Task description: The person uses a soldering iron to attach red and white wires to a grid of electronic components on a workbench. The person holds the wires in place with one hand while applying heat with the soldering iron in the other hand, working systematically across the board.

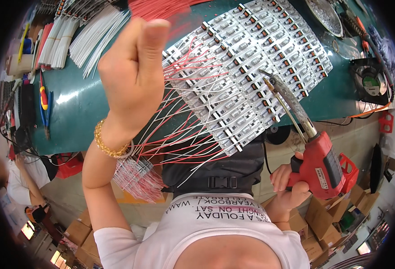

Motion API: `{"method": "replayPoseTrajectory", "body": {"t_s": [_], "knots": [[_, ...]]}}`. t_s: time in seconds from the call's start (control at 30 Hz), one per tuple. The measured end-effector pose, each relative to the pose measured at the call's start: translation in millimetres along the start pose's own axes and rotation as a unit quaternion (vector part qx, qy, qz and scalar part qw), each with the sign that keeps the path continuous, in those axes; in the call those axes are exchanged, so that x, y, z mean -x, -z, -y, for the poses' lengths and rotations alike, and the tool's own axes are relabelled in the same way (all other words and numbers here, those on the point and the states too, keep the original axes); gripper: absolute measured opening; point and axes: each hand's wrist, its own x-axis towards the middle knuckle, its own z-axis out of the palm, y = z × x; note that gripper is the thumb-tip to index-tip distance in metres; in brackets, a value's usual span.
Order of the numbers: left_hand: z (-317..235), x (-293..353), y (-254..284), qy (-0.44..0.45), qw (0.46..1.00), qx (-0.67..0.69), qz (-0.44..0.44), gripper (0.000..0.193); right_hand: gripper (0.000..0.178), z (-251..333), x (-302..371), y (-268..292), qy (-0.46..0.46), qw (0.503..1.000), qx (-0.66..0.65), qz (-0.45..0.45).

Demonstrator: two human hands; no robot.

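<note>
For clean joints, each wire end should be held flat on its pad, heat kept brief, and the wire tails (139, 179), trailing nearer than the board array (233, 58) on its left, kept clear of the hot tip. The array is laid on the desk (74, 127), between both hands. The soldering gun (321, 168) is held in the right grip (289, 181), wrapped round its handle, near-right of the array; tip over array middle, contact can't be told. Left grip (132, 76) is raised by the array's left side; fingers hidden, can't tell if anything's pinched.
</note>
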Motion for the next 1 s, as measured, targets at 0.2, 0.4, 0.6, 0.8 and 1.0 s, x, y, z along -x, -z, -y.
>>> {"method": "replayPoseTrajectory", "body": {"t_s": [0.2,0.4,0.6,0.8,1.0], "knots": [[-2.9,11.6,-18.1,-0.114,0.975,-0.104,0.163,0.012,0.077,-0.4,-1.7,-1.4,-0.004,1.000,-0.006,0.008],[3.3,1.7,-20.4,-0.055,0.959,-0.102,0.258,0.011,0.079,0.2,0.0,0.9,-0.020,1.000,0.006,0.010],[6.7,-1.1,-27.5,0.008,0.963,-0.066,0.260,0.016,0.078,-5.7,0.1,-3.6,-0.023,0.999,0.024,0.018],[9.4,3.1,-31.4,0.009,0.967,-0.082,0.242,0.019,0.073,-3.5,-5.8,-10.2,-0.053,0.998,0.011,0.031],[7.6,4.0,-31.5,-0.001,0.970,-0.079,0.231,0.020,0.067,-5.1,0.6,-4.3,-0.054,0.998,0.018,0.003]]}}
